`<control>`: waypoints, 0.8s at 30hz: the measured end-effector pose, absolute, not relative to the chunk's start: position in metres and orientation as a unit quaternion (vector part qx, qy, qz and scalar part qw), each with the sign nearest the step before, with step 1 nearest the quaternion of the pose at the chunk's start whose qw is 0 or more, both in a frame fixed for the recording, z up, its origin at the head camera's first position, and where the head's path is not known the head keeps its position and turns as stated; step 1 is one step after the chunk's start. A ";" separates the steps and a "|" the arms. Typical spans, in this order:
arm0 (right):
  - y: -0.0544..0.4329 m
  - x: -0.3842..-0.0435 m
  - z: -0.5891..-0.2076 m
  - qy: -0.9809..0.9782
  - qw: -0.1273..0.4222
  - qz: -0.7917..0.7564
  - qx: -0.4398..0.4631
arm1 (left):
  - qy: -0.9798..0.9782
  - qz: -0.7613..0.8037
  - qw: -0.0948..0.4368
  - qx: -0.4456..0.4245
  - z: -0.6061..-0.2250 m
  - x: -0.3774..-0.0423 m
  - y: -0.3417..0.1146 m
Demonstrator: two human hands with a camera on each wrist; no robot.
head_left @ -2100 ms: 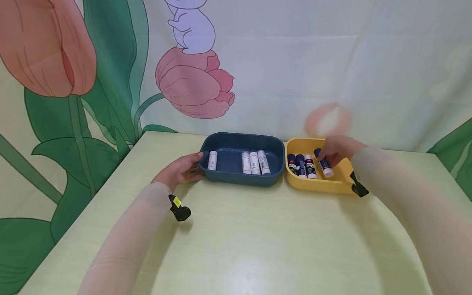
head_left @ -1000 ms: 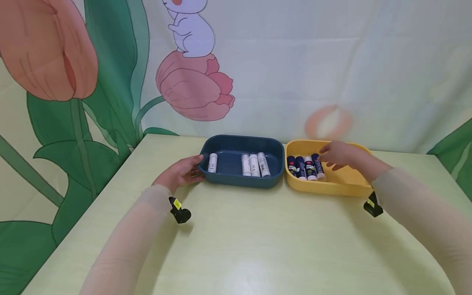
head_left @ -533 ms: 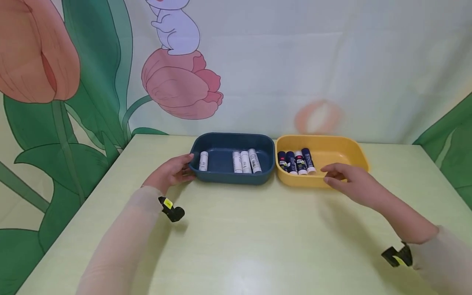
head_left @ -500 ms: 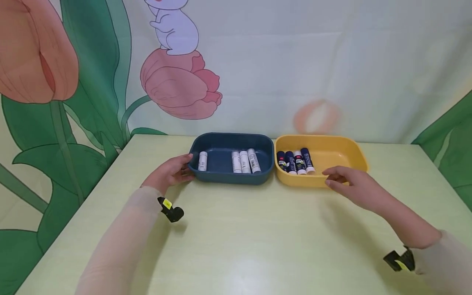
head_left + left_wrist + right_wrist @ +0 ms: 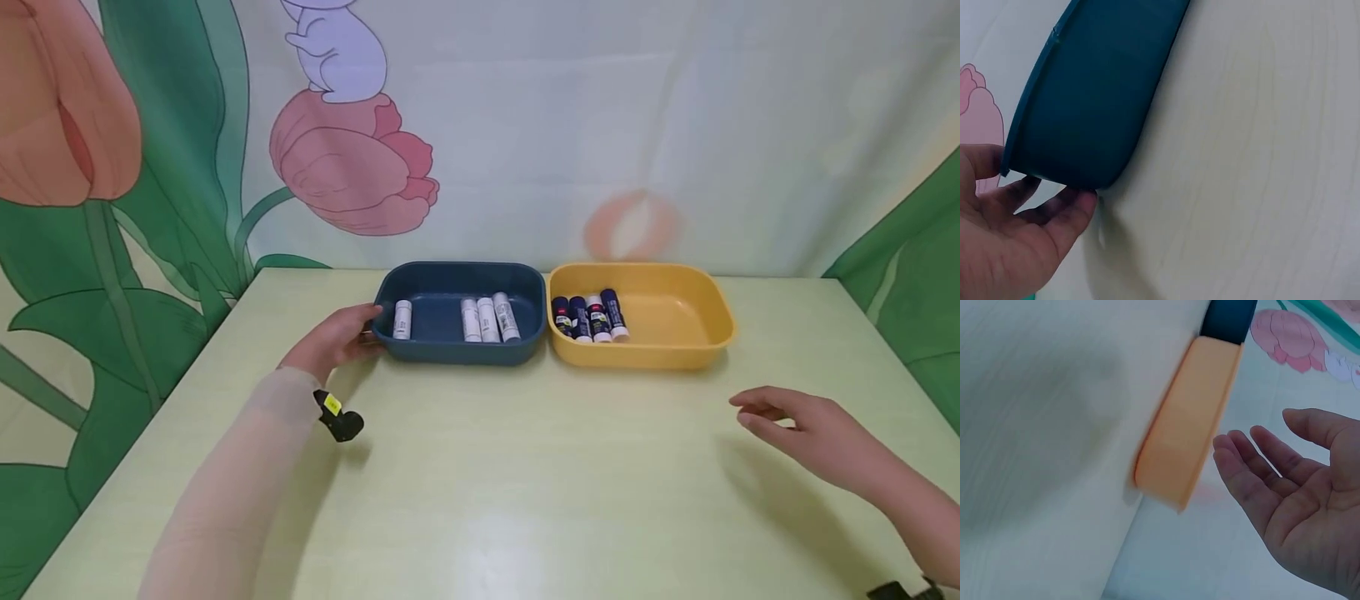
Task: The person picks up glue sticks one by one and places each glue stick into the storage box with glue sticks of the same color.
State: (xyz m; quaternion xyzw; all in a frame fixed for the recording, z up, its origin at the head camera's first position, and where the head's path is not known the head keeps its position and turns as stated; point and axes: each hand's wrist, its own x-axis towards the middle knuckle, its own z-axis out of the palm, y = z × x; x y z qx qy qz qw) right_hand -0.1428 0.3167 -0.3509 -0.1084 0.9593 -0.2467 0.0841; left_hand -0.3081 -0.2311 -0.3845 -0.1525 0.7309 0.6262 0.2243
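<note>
At the left end of a dark blue tray (image 5: 457, 353), my left hand (image 5: 333, 337) grips the end, thumb at the rim and fingers against the outer wall, as the left wrist view shows. Inside that tray one white glue stick (image 5: 402, 320) lies at the left, and three white glue sticks (image 5: 487, 320) lie side by side at the right. A yellow tray (image 5: 645, 357) stands against its right side. Several dark blue glue sticks (image 5: 597, 318) lie in a row at its left end. My right hand (image 5: 813, 433) hovers over the table, right and in front of the yellow tray, fingers loosely bent, holding nothing.
Both trays stand near the back of the pale wooden table (image 5: 480, 467). Behind it hangs a cloth backdrop (image 5: 525, 150) printed with tulips and a rabbit. Each wrist carries a small black camera, such as the left camera (image 5: 341, 421).
My right hand let go of a dark blue glue stick, which now lies beside the others in the yellow tray. It then drew back towards the front right. My left hand stayed at the blue tray.
</note>
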 end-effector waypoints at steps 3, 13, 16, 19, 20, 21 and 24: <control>0.330 -0.137 -0.346 0.962 0.075 -0.243 -0.098 | 0.767 0.587 0.220 -0.138 -0.376 -0.309 -0.233; 0.337 -0.139 -0.328 0.958 0.010 -0.275 -0.085 | 0.918 0.375 0.123 -0.048 -0.324 -0.292 -0.248; 0.328 -0.145 -0.324 0.950 -0.038 -0.295 -0.096 | 0.935 0.343 0.086 -0.022 -0.307 -0.286 -0.252; 0.315 -0.152 -0.314 0.944 -0.059 -0.308 -0.101 | 0.943 0.329 0.049 0.010 -0.295 -0.280 -0.249; 0.311 -0.154 -0.310 0.944 -0.066 -0.306 -0.106 | 0.944 0.328 0.033 0.023 -0.291 -0.278 -0.247; 0.306 -0.157 -0.306 0.943 -0.069 -0.306 -0.110 | 0.944 0.328 0.018 0.037 -0.288 -0.275 -0.244; 0.291 -0.168 -0.295 0.939 -0.080 -0.308 -0.128 | 0.944 0.320 -0.028 0.074 -0.279 -0.268 -0.236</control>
